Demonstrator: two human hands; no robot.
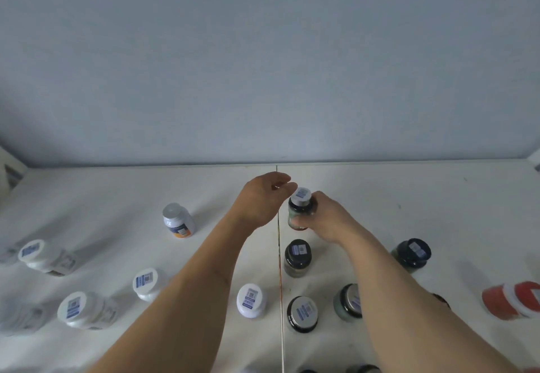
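the right hand (324, 219) grips a small dark-lidded jar (299, 211) around its body, with the fingers curled round the far side and the thumb on the near side. the jar is upright and sits just right of the seam (281, 285) that runs down the middle of the white table (438, 197), towards the far edge. whether its base rests on the table or is lifted a little cannot be told. a barcode sticker (301, 193) covers the top of its lid.

the left hand (261, 198) hovers just left of the jar's lid. its fingers are loosely curled and hold nothing. whether the fingertips (287, 187) touch the lid cannot be told.

nearer the person on the right half stand four more dark jars with stickered lids: one (297, 257) directly in front of the held jar, one (302, 314) nearer still, one (347, 302) partly behind the right forearm, and one (412, 254) out to the right. a red and white container (511, 299) lies at the right edge.

on the left half a white bottle with a grey cap (178, 220) stands alone. four white-lidded jars are spread in front of it: two at the far left (38, 254) (79, 309), one (146, 283) beside the left forearm and one (251, 301) close to the seam. a plain grey wall (263, 65) rises behind the table.
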